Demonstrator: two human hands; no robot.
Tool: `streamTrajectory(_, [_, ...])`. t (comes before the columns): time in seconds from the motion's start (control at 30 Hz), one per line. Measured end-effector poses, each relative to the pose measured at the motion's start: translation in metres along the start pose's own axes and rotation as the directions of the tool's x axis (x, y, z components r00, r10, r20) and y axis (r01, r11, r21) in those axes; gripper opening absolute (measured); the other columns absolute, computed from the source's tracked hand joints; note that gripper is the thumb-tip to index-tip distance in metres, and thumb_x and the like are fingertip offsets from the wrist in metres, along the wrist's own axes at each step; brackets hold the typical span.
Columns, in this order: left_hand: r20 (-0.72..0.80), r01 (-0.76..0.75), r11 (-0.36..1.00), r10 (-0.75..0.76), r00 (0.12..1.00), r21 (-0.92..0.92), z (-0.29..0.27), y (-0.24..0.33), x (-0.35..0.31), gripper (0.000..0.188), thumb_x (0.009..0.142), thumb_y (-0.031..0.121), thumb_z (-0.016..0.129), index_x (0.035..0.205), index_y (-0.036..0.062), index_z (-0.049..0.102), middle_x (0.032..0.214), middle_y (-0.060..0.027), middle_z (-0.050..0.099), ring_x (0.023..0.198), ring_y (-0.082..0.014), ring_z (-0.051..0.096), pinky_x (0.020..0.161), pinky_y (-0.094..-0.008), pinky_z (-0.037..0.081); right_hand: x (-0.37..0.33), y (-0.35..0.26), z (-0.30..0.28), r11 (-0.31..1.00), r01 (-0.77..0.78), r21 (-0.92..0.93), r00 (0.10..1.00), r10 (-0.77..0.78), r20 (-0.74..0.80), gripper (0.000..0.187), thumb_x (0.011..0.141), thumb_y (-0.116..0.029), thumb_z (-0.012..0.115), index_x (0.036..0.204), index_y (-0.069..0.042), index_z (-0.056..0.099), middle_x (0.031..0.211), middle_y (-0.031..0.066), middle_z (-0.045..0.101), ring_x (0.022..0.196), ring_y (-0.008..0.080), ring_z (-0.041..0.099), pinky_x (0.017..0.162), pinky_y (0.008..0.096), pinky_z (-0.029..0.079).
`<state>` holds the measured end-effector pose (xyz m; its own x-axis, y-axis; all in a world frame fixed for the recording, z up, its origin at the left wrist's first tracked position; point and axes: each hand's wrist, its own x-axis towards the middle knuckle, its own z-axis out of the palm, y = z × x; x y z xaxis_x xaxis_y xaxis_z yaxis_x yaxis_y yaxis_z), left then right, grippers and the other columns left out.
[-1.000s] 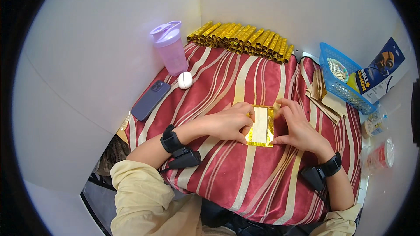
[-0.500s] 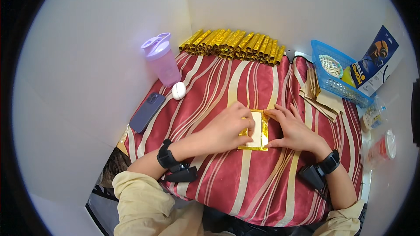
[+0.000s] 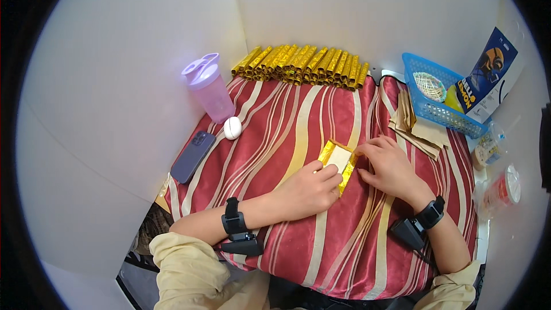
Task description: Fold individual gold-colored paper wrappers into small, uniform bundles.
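Observation:
A small piece of gold foil [image 3: 326, 152] lies tilted on the cloth, with a pale rectangular card [image 3: 339, 159] flat on its middle. My left hand [image 3: 307, 192] is closed over the near-left part of both, its fingers curled and pinching at the card and foil; their near end is partly hidden beneath it. At the foil's far right corner, the fingertips of my right hand [image 3: 393, 172] touch or nearly touch the edge. Its thumb is apart from the fingers, and nothing shows within its grasp. Black straps with small devices are on both wrists.
Gold foil tubes [image 3: 298, 66] are stacked along the back wall. A purple shaker bottle [image 3: 209, 92], white rounded case [image 3: 233, 128] and phone [image 3: 193, 157] are at left. Right are a blue basket [image 3: 439, 109], brown papers [image 3: 410, 129] and plastic cups [image 3: 499, 192]. Striped red cloth [image 3: 287, 241] covers the table.
The foil and card have turned from nearly upright to slanted. My left hand has moved toward me along them. The right hand stays beside the foil's right edge, fingers more bent.

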<state>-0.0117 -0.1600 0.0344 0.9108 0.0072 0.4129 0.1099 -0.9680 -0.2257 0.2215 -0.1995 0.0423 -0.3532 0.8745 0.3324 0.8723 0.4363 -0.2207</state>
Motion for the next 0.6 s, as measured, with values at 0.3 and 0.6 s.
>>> streamTrajectory(0.3, [-0.050, 0.079, 0.992, -0.074, 0.996, 0.097, 0.001, -0.019, -0.009, 0.010, 0.072, 0.018, 0.064, 0.079, 0.0105, 0.065, 0.075, 0.0012, 0.051, 0.078, -0.0154, 0.054, 0.063, -0.0289, 0.042, 0.001, 0.008, 0.004, 0.989, 0.109, -0.102, 0.991, -0.116, -0.068, 0.020, 0.074, -0.011, 0.070, 0.092, -0.007, 0.062, 0.082, 0.0072, 0.064, 0.083, 0.0252, 0.061, 0.075, 0.0388, 0.049])
streamTrajectory(0.6, [-0.042, 0.033, 0.997, -0.030, 0.999, 0.066, -0.009, -0.017, -0.004, 0.008, 0.072, 0.018, 0.065, 0.077, 0.0111, 0.064, 0.076, 0.0001, 0.054, 0.073, -0.0159, 0.055, 0.056, -0.0292, 0.047, 0.003, 0.015, 0.011, 0.938, 0.261, -0.230, 0.951, -0.291, -0.107, 0.015, 0.073, -0.009, 0.068, 0.086, -0.006, 0.062, 0.078, 0.0051, 0.061, 0.078, 0.0227, 0.060, 0.067, 0.0356, 0.050])
